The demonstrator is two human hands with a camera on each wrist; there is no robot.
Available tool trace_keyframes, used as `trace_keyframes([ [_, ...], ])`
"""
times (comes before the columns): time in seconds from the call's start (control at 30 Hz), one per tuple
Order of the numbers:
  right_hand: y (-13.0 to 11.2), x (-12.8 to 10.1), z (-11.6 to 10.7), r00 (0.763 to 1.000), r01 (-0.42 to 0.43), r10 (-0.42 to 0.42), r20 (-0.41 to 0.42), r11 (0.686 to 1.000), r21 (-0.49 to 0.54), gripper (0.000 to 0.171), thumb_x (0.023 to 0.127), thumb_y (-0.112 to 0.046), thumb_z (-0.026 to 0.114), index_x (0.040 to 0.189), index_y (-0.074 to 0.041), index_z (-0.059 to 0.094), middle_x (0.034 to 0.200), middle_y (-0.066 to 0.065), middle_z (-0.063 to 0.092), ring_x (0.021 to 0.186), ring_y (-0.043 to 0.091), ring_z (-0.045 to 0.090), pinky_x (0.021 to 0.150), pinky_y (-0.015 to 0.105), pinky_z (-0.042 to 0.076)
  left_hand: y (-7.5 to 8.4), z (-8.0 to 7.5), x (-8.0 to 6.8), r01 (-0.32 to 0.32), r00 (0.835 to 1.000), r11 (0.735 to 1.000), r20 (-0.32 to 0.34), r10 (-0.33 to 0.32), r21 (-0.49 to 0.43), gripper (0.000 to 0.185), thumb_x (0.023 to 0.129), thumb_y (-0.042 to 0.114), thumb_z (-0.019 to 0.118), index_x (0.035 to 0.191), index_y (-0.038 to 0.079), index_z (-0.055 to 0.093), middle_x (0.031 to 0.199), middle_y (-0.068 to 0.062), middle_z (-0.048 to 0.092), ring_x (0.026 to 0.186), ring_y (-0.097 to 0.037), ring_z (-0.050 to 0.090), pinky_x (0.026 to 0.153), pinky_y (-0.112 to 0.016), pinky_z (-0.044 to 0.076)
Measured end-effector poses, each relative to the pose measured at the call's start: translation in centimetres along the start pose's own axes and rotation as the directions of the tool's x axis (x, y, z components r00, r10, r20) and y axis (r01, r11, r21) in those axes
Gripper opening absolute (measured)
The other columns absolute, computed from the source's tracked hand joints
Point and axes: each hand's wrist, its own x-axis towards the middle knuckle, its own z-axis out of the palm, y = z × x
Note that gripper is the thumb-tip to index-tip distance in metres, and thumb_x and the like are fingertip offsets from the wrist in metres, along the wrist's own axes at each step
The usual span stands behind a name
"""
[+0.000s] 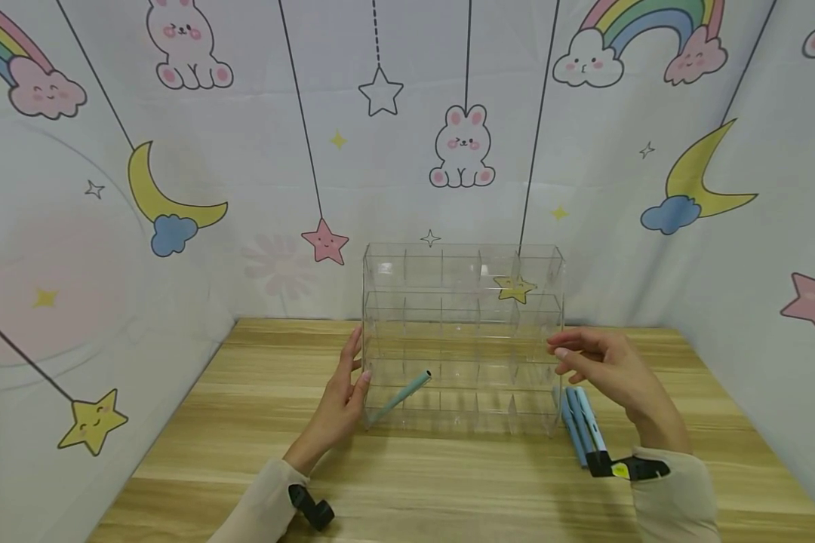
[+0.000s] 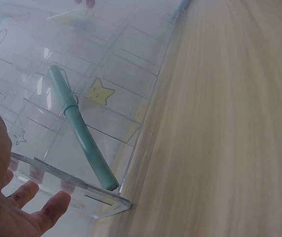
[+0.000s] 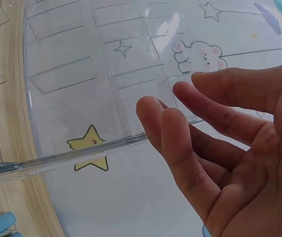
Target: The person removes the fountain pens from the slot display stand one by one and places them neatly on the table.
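Observation:
A clear acrylic organizer (image 1: 458, 351) with several rows of small compartments stands upright on the table. One teal pen (image 1: 404, 394) leans in its lowest left compartment, upper end tilted to the right; the left wrist view shows this pen (image 2: 84, 131) with its clip up. My left hand (image 1: 336, 403) rests against the organizer's left side wall, thumb by the front edge and fingers along the outside. Beside the right wall hovers my right hand (image 1: 601, 366), its fingers loosely bent and nothing between them. In the right wrist view, these fingertips (image 3: 174, 126) overlap the organizer's side edge.
Several blue pens (image 1: 579, 426) lie side by side on the wooden table (image 1: 448, 490), just right of the organizer and partly behind the right wrist's camera strap. A white cloth (image 1: 407, 166) printed with bunnies, stars and moons hangs behind and at both sides.

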Motion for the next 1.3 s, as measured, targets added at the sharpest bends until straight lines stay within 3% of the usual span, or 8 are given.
trace_keyframes([
  [0.27,0.0,0.4,0.7,0.999,-0.014,0.013,0.033,1.000,0.012,0.032,0.108,-0.017,0.064,0.134,0.002,0.068,0.125,0.024,0.074,0.091,0.011,0.077,0.075,0.031,0.063,0.1,0.0,0.0,0.013,1.000,1.000,0.004,-0.013,-0.004,0.083,0.111,-0.001,0.051,0.175,0.024,0.005,0.176,-0.027,0.023,0.139,-0.060,0.053,0.088,-0.058,0.064],
  [0.6,-0.2,0.8,1.7,0.998,0.002,-0.003,0.069,1.000,0.010,0.032,0.109,-0.020,0.065,0.133,0.000,0.069,0.127,0.024,0.074,0.090,0.010,0.076,0.074,0.031,0.063,0.1,-0.1,0.0,0.009,1.000,1.000,0.003,-0.009,0.001,0.081,0.112,0.001,0.050,0.175,0.024,0.005,0.177,-0.025,0.024,0.140,-0.061,0.053,0.088,-0.058,0.064],
  [0.9,-0.2,1.0,2.2,0.996,-0.001,0.000,0.085,1.000,0.013,0.031,0.109,-0.020,0.065,0.133,-0.001,0.070,0.130,0.023,0.074,0.092,0.017,0.077,0.075,0.032,0.064,0.2,0.0,-0.1,-0.003,1.000,1.000,-0.001,0.003,0.005,0.081,0.112,0.001,0.050,0.175,0.023,0.005,0.176,-0.026,0.024,0.138,-0.061,0.054,0.088,-0.057,0.064],
  [1.3,-0.5,1.1,2.7,0.996,0.006,-0.007,0.094,1.000,0.019,0.032,0.109,-0.021,0.065,0.133,-0.001,0.070,0.131,0.026,0.073,0.091,0.012,0.076,0.077,0.038,0.065,0.0,0.0,0.0,-0.008,1.000,1.000,-0.004,0.008,0.008,0.082,0.111,-0.001,0.050,0.175,0.023,0.005,0.176,-0.026,0.024,0.138,-0.061,0.054,0.087,-0.058,0.064],
])
